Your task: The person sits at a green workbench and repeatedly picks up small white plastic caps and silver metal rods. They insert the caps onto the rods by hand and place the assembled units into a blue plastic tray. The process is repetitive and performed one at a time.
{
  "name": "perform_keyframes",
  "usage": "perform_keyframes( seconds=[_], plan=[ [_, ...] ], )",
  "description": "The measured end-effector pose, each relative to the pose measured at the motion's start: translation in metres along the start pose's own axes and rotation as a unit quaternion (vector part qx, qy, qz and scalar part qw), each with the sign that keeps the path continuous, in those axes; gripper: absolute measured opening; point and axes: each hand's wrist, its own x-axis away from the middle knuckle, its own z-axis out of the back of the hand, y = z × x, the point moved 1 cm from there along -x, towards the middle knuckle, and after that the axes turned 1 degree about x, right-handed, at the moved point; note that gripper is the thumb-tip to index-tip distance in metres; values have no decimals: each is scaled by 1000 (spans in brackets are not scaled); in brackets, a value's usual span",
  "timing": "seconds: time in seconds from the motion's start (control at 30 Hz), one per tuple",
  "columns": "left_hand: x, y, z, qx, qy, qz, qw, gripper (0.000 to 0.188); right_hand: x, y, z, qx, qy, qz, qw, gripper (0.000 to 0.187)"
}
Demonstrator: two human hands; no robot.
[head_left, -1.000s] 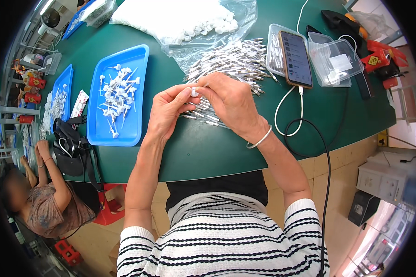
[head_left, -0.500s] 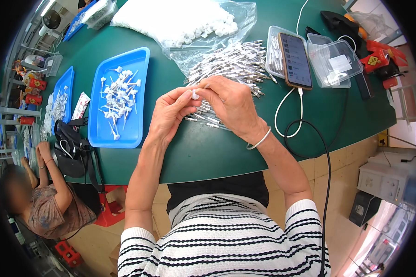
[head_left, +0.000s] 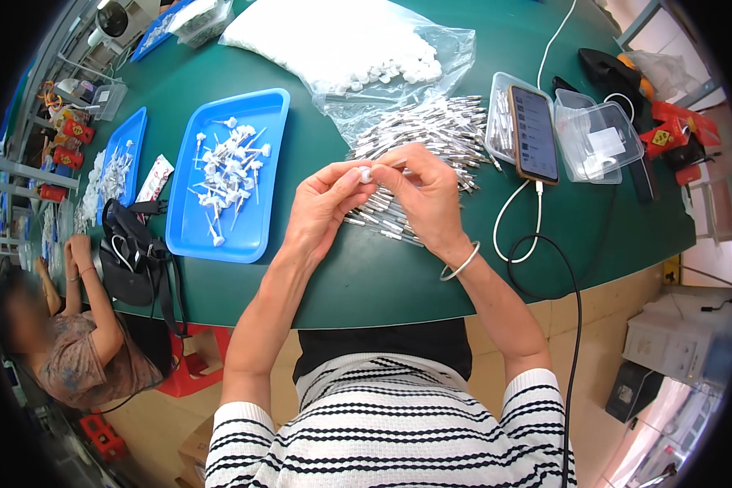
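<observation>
Above the near part of the table, my two hands meet fingertip to fingertip. My left hand (head_left: 324, 207) pinches a small white plastic cap (head_left: 365, 174) between thumb and forefinger. My right hand (head_left: 428, 202) is closed in a pinch right beside the cap, on what looks like a thin rod, mostly hidden by the fingers. Just beyond and beneath my hands spreads a pile of thin silver-and-white rods (head_left: 431, 122). To the left, a blue tray (head_left: 278, 122) holds several rods with white caps on their ends.
At the back, a clear plastic bag (head_left: 317, 41) spills white caps. A phone (head_left: 533, 134) leans on a plastic box of rods, its white cable (head_left: 500, 220) looping nearby. An open clear container (head_left: 598, 138) stands right. A black bag (head_left: 130, 264) and a seated co-worker (head_left: 89, 350) are left.
The whole scene has shifted slightly right and down in view. My hands stay together, with the white cap now more visible between the fingertips.
</observation>
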Motion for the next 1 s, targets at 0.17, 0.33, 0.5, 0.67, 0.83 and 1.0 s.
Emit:
perform_keyframes(
  seconds=[0.17, 0.33, 0.5, 0.67, 0.83, 1.0],
  plan=[
    [1, 1, 0, -31, 16, -29, 999, 25, 0, 1, 0, -55, -24, -72, 996, 6],
    [4, 5, -4, -82, 11, -117, 990, 31, -6, -10, 12, -21, -87, -109, 990, 9],
    [8, 3, -8, -102, 19, -133, 986, 33, -10, -23, 20, 136, -167, -102, 971, 15],
    [6, 1, -6, -122, 8, -119, 985, 28, -7, -24, 18, 172, -146, -14, 974, 15],
    [8, 4, -5, -114, -4, -107, 988, 22, -3, -17, 16, 154, -123, 34, 980, 12],
    [7, 3, 0, -78, -25, -98, 992, 23, -1, -17, 13, 112, -126, 2, 986, 13]
  ],
)
